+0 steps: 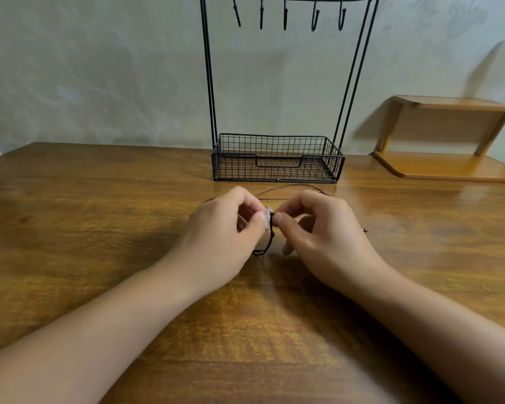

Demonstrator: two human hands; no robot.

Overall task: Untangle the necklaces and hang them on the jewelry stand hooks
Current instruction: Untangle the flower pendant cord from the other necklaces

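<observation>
A tangle of necklaces sits between my hands above the wooden table point(99, 205). My left hand point(225, 231) pinches a bunched silver chain point(268, 217). My right hand point(318, 228) pinches a black cord point(271, 231) right beside it. The cord hangs down to the table and loops behind my hands point(292, 186); its end with a small clasp point(365, 230) lies to the right. A black wire jewelry stand point(277, 158) stands behind, its hooks point(286, 16) bare along the top bar.
The stand's basket base holds nothing. A small wooden shelf point(449, 135) sits at the back right against the pale wall. The table's back edge runs just behind the stand.
</observation>
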